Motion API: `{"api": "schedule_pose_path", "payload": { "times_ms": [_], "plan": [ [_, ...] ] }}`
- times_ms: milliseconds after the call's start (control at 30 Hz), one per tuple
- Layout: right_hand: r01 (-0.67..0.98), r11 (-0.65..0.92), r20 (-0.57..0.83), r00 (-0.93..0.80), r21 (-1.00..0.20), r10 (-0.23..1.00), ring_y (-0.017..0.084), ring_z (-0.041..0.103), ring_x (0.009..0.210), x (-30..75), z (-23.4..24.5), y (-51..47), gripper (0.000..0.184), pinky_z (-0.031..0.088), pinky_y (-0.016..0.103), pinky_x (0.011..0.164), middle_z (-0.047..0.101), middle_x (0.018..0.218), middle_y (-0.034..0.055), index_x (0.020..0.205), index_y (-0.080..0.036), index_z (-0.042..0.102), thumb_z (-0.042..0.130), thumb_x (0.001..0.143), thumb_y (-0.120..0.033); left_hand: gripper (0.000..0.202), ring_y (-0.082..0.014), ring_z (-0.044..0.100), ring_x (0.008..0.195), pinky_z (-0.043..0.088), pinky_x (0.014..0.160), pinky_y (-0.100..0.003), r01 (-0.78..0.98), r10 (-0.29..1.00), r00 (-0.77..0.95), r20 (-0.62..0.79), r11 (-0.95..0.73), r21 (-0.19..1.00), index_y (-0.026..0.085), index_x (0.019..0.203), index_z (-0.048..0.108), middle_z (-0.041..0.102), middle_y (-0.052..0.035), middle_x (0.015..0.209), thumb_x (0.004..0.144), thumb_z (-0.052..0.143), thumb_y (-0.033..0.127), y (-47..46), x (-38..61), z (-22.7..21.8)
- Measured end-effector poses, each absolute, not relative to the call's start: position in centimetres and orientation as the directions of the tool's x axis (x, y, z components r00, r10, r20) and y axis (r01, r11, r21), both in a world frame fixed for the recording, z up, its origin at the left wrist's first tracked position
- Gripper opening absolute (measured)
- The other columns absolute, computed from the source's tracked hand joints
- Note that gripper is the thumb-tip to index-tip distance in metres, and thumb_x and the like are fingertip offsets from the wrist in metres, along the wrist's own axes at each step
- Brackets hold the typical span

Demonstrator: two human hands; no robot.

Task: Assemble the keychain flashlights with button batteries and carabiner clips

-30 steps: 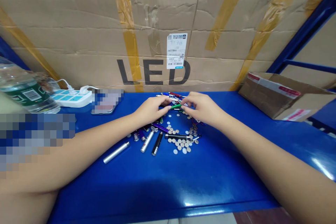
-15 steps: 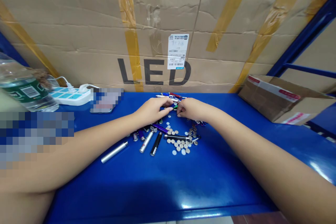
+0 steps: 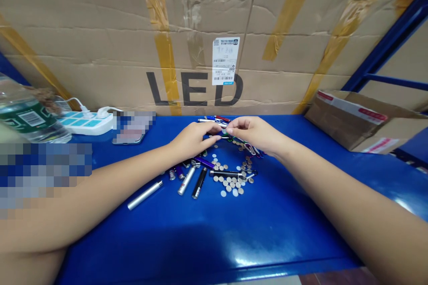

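Observation:
Both of my hands meet over a pile of small pen-shaped lights at the back middle of the blue shelf (image 3: 207,240). My left hand (image 3: 194,139) is curled, its fingertips pinched on a small green light (image 3: 224,133). My right hand (image 3: 256,133) pinches the other end of the same piece; a keyring clip hangs under it. Several round button cells (image 3: 231,183) lie scattered just in front. Silver, black and purple light tubes (image 3: 186,181) lie beside them, and one silver tube (image 3: 144,195) lies apart to the left.
A big cardboard box (image 3: 100,44) printed LED stands as a wall behind. A smaller open carton (image 3: 354,120) sits at the right. At the left are a white power strip (image 3: 87,123), a phone (image 3: 129,136) and a water bottle (image 3: 28,116).
My hands stayed together on the green light and lifted slightly toward the back. My right hand opened its pinch wider and the camera shifted a little.

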State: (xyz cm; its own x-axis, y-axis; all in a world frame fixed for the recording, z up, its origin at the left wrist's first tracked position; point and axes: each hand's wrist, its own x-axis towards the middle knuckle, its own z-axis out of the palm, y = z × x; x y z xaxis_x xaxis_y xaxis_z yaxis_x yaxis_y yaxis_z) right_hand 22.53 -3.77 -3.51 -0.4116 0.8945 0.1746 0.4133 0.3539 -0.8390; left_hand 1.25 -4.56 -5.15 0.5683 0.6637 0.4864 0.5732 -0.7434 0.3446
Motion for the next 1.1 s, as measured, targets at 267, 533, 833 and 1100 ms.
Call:
{"api": "schedule_pose_path", "payload": {
  "times_ms": [267,533,833,1100],
  "plan": [
    [0.404,0.366,0.200,-0.396,-0.838,0.896,0.013,0.055,0.066,22.0,-3.0,-4.9,0.021,0.044,0.027,0.059,0.067,0.079,0.0027,0.083,-0.019,0.067,0.062,0.079,-0.039,0.020,-0.0172,0.068,0.093,0.052,0.085,-0.030,0.579,0.653,0.578,0.488,-0.751,0.319,0.022,0.107,0.062,0.072,-0.0017,0.102,0.088,0.057,0.025,-4.7,1.4,-5.0],
    [0.436,0.321,0.187,-0.322,-0.841,0.928,0.013,0.056,0.065,21.6,-2.9,-5.3,0.018,0.045,0.026,0.057,0.066,0.076,0.0027,0.082,-0.018,0.068,0.063,0.079,-0.035,0.021,-0.0169,0.068,0.092,0.052,0.084,-0.028,0.584,0.641,0.577,0.507,-0.757,0.293,0.021,0.108,0.063,0.072,-0.0019,0.100,0.088,0.057,0.025,-4.9,1.4,-4.9],
    [0.465,0.425,0.343,-0.254,-0.777,0.904,0.017,0.064,0.076,21.4,-2.9,-5.5,0.017,0.048,0.028,0.067,0.073,0.083,0.0045,0.083,-0.017,0.072,0.064,0.078,-0.031,0.020,-0.0167,0.068,0.094,0.053,0.084,-0.029,0.570,0.636,0.574,0.515,-0.762,0.306,0.021,0.108,0.062,0.072,-0.0016,0.102,0.088,0.057,0.025,-4.7,1.4,-5.1],
    [0.538,0.834,0.579,-0.644,-0.121,0.500,0.016,0.060,0.071,22.9,-2.4,-5.8,0.024,0.043,0.028,0.066,0.069,0.082,0.0049,0.091,-0.016,0.069,0.047,0.083,-0.014,0.021,-0.0163,0.067,0.095,0.050,0.087,-0.030,0.561,0.562,0.579,0.590,-0.800,0.212,0.022,0.110,0.061,0.071,-0.0008,0.104,0.090,0.056,0.023,-4.9,1.2,-5.1]
  ]
}}
